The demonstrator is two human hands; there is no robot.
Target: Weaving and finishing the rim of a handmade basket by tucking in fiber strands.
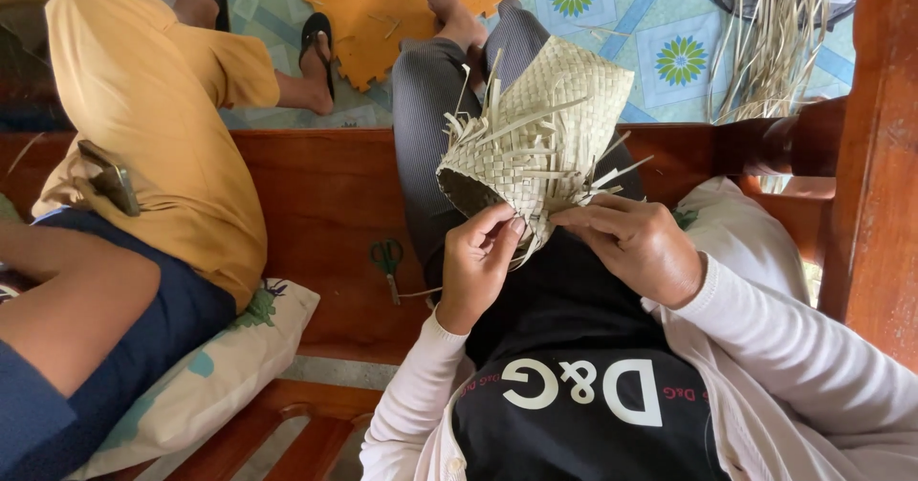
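Wooden bench planks (325,194) stretch beneath us, with green-handled scissors (387,256) lying on them beside our leg and a person in a yellow shirt (163,127) seated just to our left. We hold a half-woven straw basket (535,127) over our lap, loose strips sticking out from its rim. Our left hand (478,261) pinches a strip at the basket's lower edge, while our right hand (636,242) closes its fingers on the strips beside it

Home sitting area, wooden bench (325,204), cushions (206,376), floral floor mat (660,41)
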